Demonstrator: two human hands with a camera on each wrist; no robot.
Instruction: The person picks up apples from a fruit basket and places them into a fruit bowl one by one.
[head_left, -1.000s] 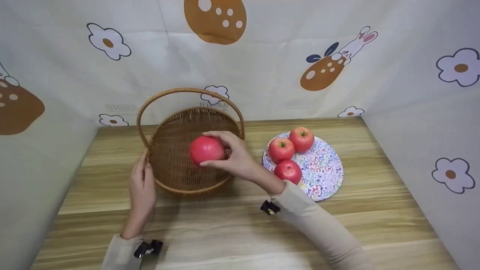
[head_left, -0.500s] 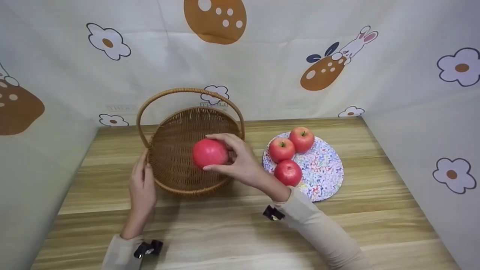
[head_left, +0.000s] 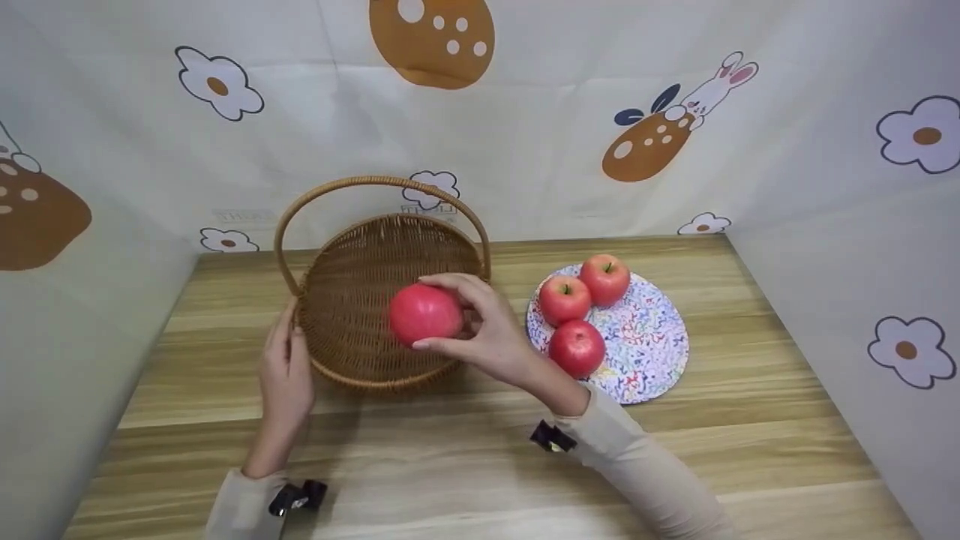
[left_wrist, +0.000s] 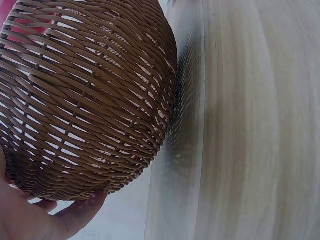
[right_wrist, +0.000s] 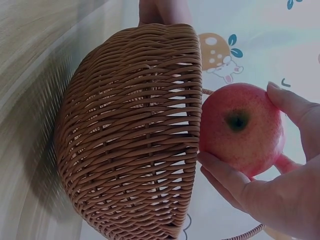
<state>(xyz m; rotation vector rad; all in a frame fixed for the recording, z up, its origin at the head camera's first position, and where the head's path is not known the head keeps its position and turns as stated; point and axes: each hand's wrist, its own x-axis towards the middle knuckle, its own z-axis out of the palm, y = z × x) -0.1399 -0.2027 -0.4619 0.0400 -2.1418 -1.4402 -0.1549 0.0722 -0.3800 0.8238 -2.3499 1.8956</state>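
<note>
In my right hand [head_left: 491, 337] is a red apple [head_left: 426, 315], pinched between thumb and fingers over the right half of the wicker basket [head_left: 330, 262]. The right wrist view has this apple [right_wrist: 240, 127] just above the basket's rim [right_wrist: 195, 110], with its dark blossom end showing. At the basket's left side, my left hand [head_left: 286, 386] holds the rim and wall, its fingertips partly hidden behind the weave. In the left wrist view, fingers of that hand [left_wrist: 40, 215] press against the woven wall [left_wrist: 90, 100].
Right of the basket lies a round multicoloured plate [head_left: 637, 345] bearing a front apple [head_left: 577, 349], a middle apple [head_left: 564, 300] and a back apple [head_left: 604, 280]. The basket's tall arched handle [head_left: 375, 180] rises behind its opening. Patterned cloth [head_left: 525, 150] encloses the wooden table [head_left: 450, 480].
My right hand has drifted slightly right and toward me with the apple still gripped. The left hand and basket stay in place, as do the apples on the plate.
</note>
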